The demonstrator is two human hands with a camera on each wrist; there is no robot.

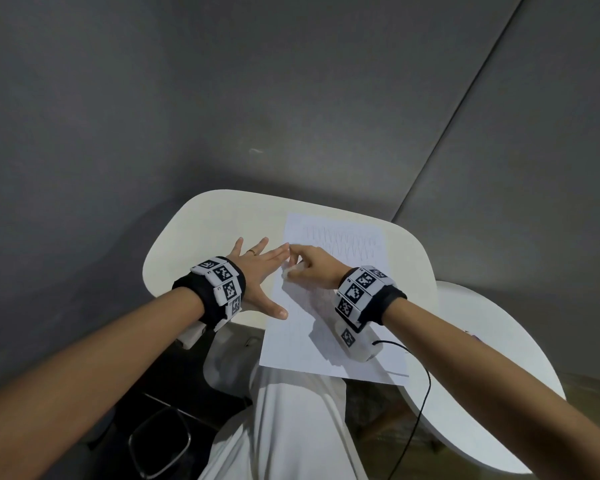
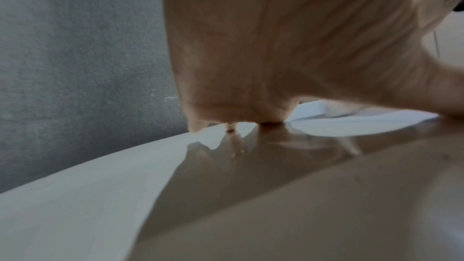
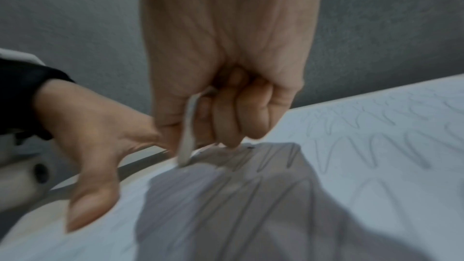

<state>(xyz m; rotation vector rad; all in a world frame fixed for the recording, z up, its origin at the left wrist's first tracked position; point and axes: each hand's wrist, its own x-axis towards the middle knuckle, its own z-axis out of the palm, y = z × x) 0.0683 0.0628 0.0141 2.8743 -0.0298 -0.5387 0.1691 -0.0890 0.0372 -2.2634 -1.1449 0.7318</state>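
A white sheet of paper (image 1: 291,341) with faint pencil zigzag lines lies on a small white table (image 1: 194,237). My left hand (image 1: 260,261) lies flat with its fingers spread, at the sheet's left edge; the thumb touches the paper. My right hand (image 1: 297,265) pinches a small white eraser (image 1: 293,270) and holds it against the paper near that edge. In the right wrist view the eraser (image 3: 188,126) sits between the thumb and curled fingers (image 3: 238,110), its tip on the paper (image 3: 376,146). The left wrist view shows the palm (image 2: 276,47) low over the tabletop (image 2: 100,195).
A second white round table (image 1: 499,375) stands at the right, with a black cable (image 1: 420,393) hanging from my right wrist over it. Grey padded walls (image 1: 291,98) close in behind. My lap in white cloth (image 1: 291,427) is below, a dark seat frame (image 1: 160,441) at lower left.
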